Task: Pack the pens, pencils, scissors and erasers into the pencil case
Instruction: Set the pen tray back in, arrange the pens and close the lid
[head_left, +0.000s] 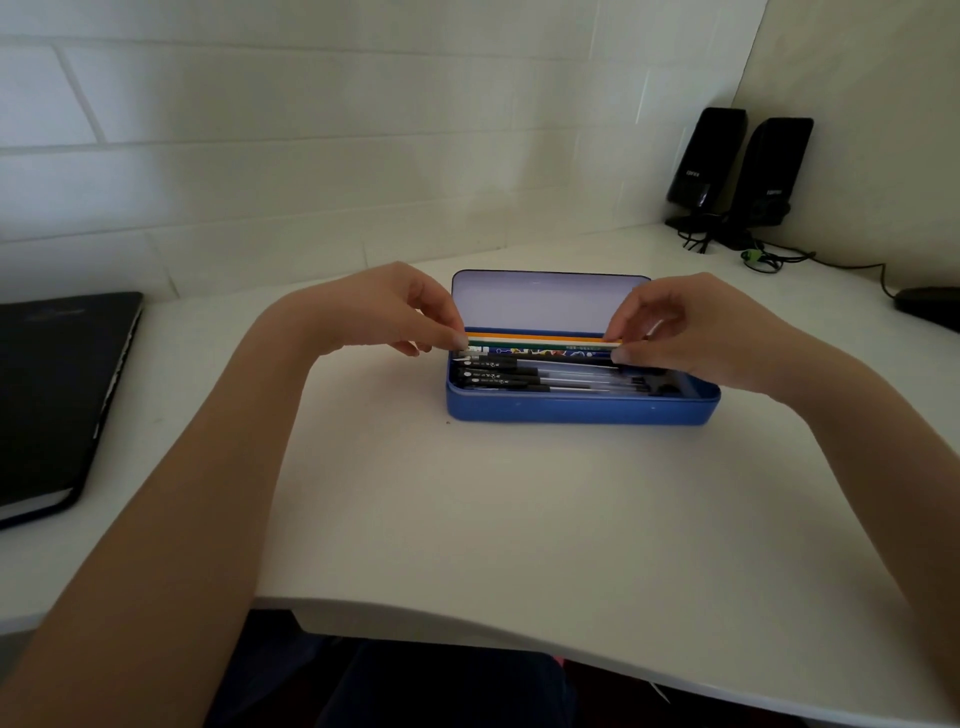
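- My left hand (410, 317) pinched one end of a small bundle of pencils (543, 341), thumb and fingertips closed on it, the other fingers loosely curled.
- My right hand (670, 327) pinched the opposite end the same way, so the bundle hung level between both hands.
- The bundle sat just over the back half of the blue pencil case (582, 408), close to the raised lid (545, 301); I could not tell whether it already touched what lay beneath it.
- Several black-capped pens (524, 376) lay side by side in the front half of the case, along its length.
- No scissors or erasers showed clearly; something patterned lay under the pencils, too hidden to name.
- I judged the step in hand to be setting the pencils down behind the pens.
- The next move, as I saw it, called for lowering both ends together, keeping the bundle parallel to the pens, then letting go at once so nothing rolled.
- A black folder (57, 395) lay at the left on the white desk (467, 509), two black speakers (737, 166) stood in the far right corner.
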